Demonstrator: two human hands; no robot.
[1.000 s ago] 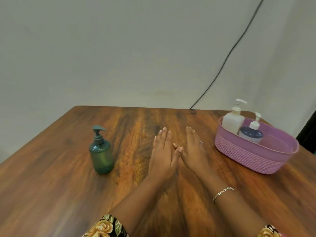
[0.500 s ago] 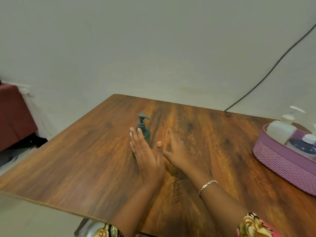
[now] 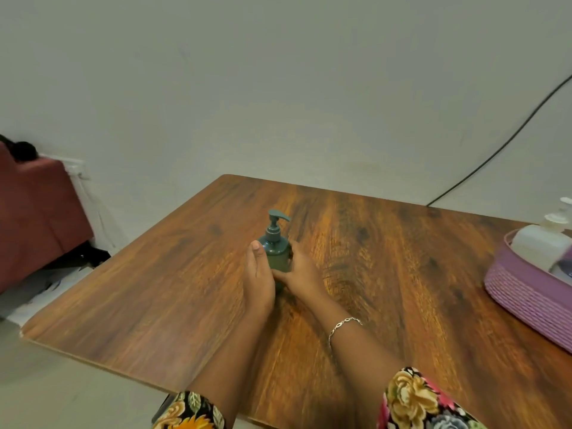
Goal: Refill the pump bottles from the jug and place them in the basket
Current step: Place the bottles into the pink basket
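Green pump bottle (image 3: 276,252) upright on bench (image 3: 402,274), pressed between both hands: left grip (image 3: 258,274) straight-fingered against its side, right grip (image 3: 301,270) curled round it (thumb across front). Purple basket (image 3: 520,292) well apart, rightward.

Base of green bottle (image 3: 275,254) hidden behind left hand (image 3: 258,281); basket (image 3: 520,292) cut by right edge; white bottle (image 3: 538,247) blurred.

I count two hands, my left hand (image 3: 258,275) and right hand (image 3: 302,274); three pump bottles, a green pump bottle (image 3: 277,256), a white pump bottle (image 3: 539,246) and a dark pump bottle (image 3: 567,262); one basket (image 3: 526,294); one bracelet (image 3: 343,324); one cable (image 3: 507,140); one worktop (image 3: 161,292).
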